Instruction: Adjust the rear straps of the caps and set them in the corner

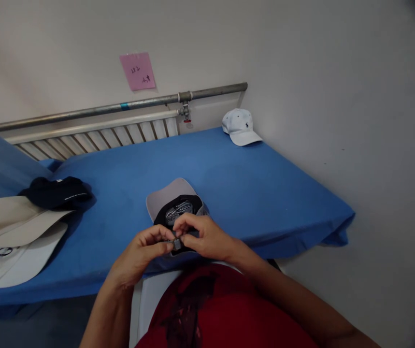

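A grey cap [167, 195] with a black lining lies upside down at the near edge of the blue-covered table [258, 188], brim pointing away from me. My left hand [140, 253] and my right hand [207, 237] meet at its back. Both pinch the cap's small strap buckle [176, 244] between fingertips. The fingers of both hands are curled closed around it.
A white cap [239, 126] sits at the far right corner by the wall. At the left lie a dark navy cap [57, 192] and beige and white hats [11, 232]. A radiator [94, 135], a metal pipe and a pink note [137, 71] are on the wall behind.
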The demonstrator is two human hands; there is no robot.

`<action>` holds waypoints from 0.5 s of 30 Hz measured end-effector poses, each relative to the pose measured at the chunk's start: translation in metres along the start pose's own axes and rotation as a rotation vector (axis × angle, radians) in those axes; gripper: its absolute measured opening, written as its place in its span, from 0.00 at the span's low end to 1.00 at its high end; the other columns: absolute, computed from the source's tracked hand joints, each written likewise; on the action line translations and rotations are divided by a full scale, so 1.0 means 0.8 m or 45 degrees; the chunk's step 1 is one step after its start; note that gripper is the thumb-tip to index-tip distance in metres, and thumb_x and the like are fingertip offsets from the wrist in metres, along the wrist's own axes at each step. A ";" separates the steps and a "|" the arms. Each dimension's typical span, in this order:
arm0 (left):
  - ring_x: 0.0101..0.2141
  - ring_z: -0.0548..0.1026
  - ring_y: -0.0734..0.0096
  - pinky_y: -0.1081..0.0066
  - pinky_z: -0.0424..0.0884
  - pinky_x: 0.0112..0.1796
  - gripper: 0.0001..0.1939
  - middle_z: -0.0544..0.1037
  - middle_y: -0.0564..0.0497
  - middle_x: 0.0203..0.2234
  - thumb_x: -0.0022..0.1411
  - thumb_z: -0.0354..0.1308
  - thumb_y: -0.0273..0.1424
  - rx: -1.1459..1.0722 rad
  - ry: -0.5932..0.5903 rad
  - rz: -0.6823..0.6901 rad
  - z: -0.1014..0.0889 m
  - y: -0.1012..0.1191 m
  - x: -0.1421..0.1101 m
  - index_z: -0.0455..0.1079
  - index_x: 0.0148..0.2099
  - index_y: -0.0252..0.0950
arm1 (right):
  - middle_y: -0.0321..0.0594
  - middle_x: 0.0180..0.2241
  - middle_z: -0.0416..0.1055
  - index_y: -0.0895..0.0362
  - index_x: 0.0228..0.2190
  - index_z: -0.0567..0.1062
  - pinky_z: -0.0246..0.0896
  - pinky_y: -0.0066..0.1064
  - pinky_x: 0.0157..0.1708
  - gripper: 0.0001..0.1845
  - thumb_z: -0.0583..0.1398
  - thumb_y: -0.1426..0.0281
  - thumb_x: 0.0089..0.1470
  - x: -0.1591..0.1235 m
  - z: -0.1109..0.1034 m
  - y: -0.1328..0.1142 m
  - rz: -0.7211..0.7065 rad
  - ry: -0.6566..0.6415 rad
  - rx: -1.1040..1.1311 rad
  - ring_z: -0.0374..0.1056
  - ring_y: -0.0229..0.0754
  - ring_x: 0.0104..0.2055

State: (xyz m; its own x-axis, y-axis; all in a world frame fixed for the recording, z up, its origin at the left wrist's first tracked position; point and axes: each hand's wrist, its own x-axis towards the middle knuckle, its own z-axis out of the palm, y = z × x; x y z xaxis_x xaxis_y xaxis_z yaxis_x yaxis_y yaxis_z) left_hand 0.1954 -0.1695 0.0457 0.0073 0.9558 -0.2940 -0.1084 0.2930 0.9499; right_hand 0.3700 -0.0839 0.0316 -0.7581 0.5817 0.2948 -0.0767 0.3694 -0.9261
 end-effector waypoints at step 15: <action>0.23 0.69 0.79 0.77 0.65 0.27 0.07 0.75 0.56 0.21 0.46 0.67 0.29 0.013 0.216 0.065 -0.006 -0.012 0.003 0.74 0.30 0.36 | 0.31 0.25 0.65 0.56 0.26 0.65 0.53 0.30 0.36 0.10 0.53 0.82 0.46 0.003 0.009 0.002 -0.029 0.187 -0.473 0.58 0.35 0.28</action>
State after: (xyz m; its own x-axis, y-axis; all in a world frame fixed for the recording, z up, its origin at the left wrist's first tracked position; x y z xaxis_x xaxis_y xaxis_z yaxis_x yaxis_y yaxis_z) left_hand 0.1918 -0.1705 0.0353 -0.1656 0.9518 -0.2581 -0.0940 0.2453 0.9649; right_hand 0.3631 -0.0870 0.0294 -0.6563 0.6576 0.3698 0.1674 0.6049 -0.7785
